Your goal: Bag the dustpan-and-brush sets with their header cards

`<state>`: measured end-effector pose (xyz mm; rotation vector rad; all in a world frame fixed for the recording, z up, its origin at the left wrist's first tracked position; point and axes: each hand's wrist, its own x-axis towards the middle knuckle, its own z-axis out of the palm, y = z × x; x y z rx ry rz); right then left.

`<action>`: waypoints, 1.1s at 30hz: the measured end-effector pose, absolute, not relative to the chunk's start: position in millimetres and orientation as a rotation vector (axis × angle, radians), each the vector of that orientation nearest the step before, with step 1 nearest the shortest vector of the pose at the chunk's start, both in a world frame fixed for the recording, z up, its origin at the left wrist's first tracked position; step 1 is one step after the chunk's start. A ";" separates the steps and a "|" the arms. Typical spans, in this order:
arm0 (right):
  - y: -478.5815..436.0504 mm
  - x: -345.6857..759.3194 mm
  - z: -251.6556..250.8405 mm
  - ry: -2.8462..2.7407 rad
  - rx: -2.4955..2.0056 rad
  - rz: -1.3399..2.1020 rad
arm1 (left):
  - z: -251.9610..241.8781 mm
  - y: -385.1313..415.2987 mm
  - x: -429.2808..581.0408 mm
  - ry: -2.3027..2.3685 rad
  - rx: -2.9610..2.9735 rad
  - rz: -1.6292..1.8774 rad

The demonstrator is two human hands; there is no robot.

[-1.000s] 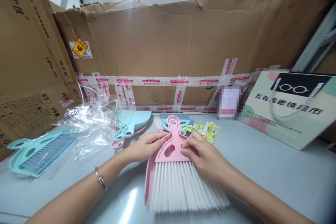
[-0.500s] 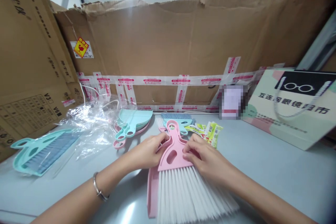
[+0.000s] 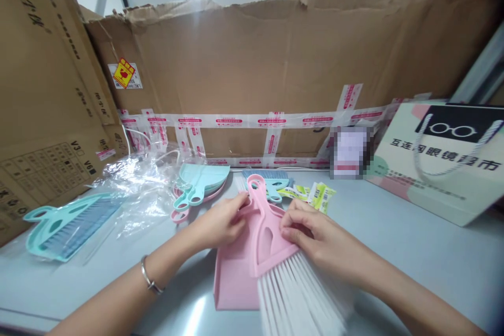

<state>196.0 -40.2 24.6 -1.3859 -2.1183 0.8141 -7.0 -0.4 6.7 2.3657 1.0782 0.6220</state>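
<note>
A pink hand brush (image 3: 271, 236) with white bristles (image 3: 299, 299) is tilted on edge above a pink dustpan (image 3: 234, 278) on the grey table (image 3: 413, 268). My right hand (image 3: 315, 239) grips the brush's pink back near the bristles. My left hand (image 3: 220, 220) pinches the dustpan's handle edge beside the brush handle. Both hands have their fingers closed on the set.
Teal and pink dustpans (image 3: 199, 186) are stacked behind the hands, with teal brushes (image 3: 271, 184) and yellow-green packets (image 3: 317, 194). A bagged teal brush (image 3: 66, 226) and clear plastic bags (image 3: 137, 189) lie left. Cardboard walls (image 3: 275, 63) stand behind; a printed paper bag (image 3: 449, 157) lies right.
The brush has been lifted and turned on edge toward the right, uncovering the pink dustpan beneath it. Both hands stayed on the set.
</note>
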 end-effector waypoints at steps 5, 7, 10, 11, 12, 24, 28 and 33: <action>-35.0 193.6 15.3 -2.021 -1.444 0.667 | 9.2 -3.7 1.0 1.100 2.248 0.594; -31.9 191.9 10.7 -1.996 -1.469 0.627 | 8.0 -4.4 3.5 1.035 2.148 0.621; -27.6 190.4 5.4 -1.988 -1.515 0.554 | 4.2 -3.0 5.0 0.959 2.008 0.701; -26.5 190.3 4.3 -1.994 -1.527 0.522 | 3.0 -2.1 5.2 0.948 1.957 0.726; -25.5 190.3 3.4 -2.003 -1.536 0.488 | 2.0 -1.3 5.2 0.949 1.905 0.744; -21.9 185.0 -5.2 -2.076 -1.526 0.329 | -7.7 -2.7 10.9 1.030 1.803 0.830; -15.6 193.8 -3.0 -1.923 -1.426 0.391 | -7.1 -2.0 13.3 1.008 1.784 0.810; 1.5 208.4 1.9 -1.623 -1.298 0.912 | -3.6 -7.4 16.0 0.986 1.795 0.773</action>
